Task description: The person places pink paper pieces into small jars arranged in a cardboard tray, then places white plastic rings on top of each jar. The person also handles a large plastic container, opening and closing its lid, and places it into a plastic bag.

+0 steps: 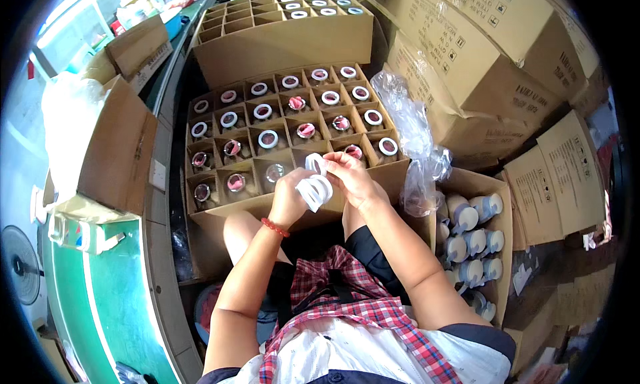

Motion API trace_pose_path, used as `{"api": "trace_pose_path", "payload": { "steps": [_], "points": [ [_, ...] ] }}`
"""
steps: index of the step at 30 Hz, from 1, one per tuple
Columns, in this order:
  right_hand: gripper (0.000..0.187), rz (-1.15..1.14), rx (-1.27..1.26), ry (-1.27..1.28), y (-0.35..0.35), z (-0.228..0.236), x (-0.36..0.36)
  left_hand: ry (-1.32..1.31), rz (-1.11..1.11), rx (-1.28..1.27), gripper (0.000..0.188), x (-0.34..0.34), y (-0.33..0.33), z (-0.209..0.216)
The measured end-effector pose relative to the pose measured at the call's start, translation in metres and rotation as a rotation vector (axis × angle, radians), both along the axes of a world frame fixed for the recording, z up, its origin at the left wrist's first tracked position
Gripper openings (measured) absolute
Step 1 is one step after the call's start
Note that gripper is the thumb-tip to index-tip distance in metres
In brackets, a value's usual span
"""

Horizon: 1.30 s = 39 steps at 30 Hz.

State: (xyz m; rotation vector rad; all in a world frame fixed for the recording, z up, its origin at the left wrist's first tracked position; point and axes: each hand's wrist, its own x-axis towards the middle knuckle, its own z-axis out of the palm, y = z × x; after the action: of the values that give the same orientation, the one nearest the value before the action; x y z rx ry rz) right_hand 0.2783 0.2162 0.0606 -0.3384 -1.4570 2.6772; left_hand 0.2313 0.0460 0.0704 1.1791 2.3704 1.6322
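Observation:
My left hand (288, 197), with a red bead bracelet at the wrist, is closed around a small stack of white rings (316, 192). The fingers of my right hand (352, 179) pinch another white ring (313, 163) just above that stack. Both hands are over the near edge of a divided carton (233, 209), whose cells hold clear glass bottles. Many bottle mouths carry a white ring, like the one on a bottle (268, 139) in the middle. Others have bare mouths with pink material showing, such as a bottle (236, 182) left of my hands.
Behind stands a second divided carton (287, 44), partly filled with bottles. Clear plastic wrap (413, 131) hangs over the right edge. An open box of white-capped bottles (467, 241) sits at my right, below stacked cartons (467, 64). A green conveyor belt (110, 297) runs along the left.

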Motion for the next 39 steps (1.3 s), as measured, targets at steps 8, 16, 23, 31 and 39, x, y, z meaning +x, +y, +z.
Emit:
{"api": "trace_pose_path", "payload": {
  "steps": [8, 16, 23, 31, 39],
  "points": [
    [0.025, -0.151, 0.212, -0.032, 0.045, -0.017, -0.045, -0.799, -0.084, 0.552, 0.019, -0.077, -0.017, -0.056],
    [0.019, -0.273, 1.654, 0.203, 0.124, -0.064, -0.131, -0.995, 0.163, 0.713, 0.020, -0.113, -0.012, -0.089],
    [0.014, -0.201, 2.005, 0.239, 0.121, -0.073, -0.121, -0.987, 0.088, 0.737, 0.024, -0.120, -0.027, -0.092],
    [0.015, -0.005, 1.787, 0.225, 0.127, -0.084, -0.130, -1.030, 0.065, 0.768, 0.024, -0.120, -0.021, -0.099],
    [0.017, 0.121, 1.885, 0.134, 0.137, -0.071, -0.138, -1.047, 0.025, 0.734, 0.031, -0.125, -0.018, -0.109]
  ]
}}
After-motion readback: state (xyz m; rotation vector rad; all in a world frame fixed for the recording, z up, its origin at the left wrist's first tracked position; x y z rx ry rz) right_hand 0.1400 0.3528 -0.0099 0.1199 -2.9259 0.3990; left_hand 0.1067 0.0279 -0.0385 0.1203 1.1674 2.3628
